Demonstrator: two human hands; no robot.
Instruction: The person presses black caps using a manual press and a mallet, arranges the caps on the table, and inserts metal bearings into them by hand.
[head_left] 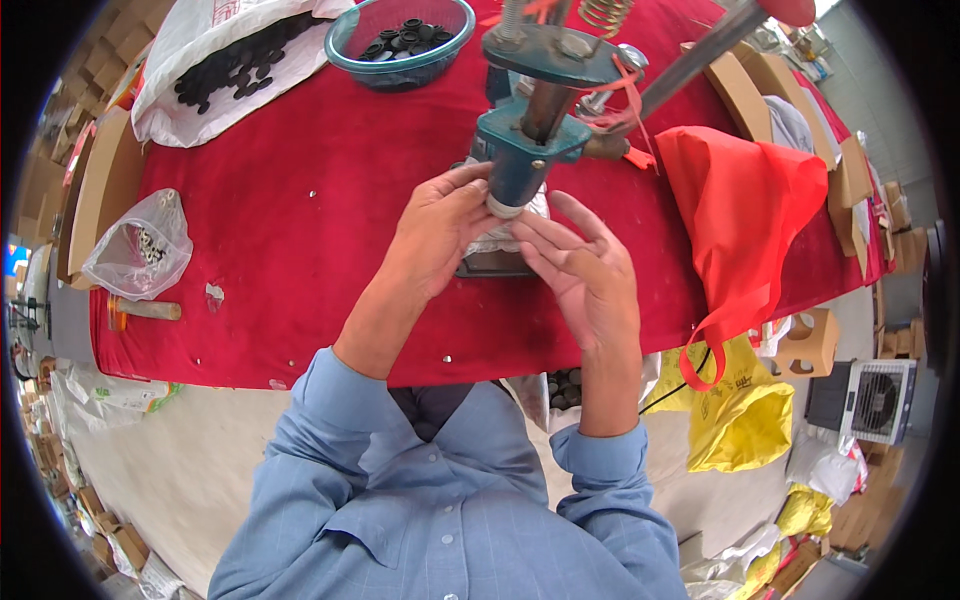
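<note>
A dark teal hand press stands at the far middle of the red-covered table, with a pale ring at the lower end of its ram. From the left, my left hand reaches the ram's tip, its thumb and fingers drawn together beside the ring. Whatever they grip is hidden. My right hand is on the other side, fingers stretched and partly apart, fingertips close to the ring. Nothing shows in its palm. Beneath both hands is the press base, partly covered by them.
Black round caps lie in a teal basket and on a white sack. To the left are a clear bag of small parts and a short rod. A red fabric bag hangs over the right edge, above a yellow bag.
</note>
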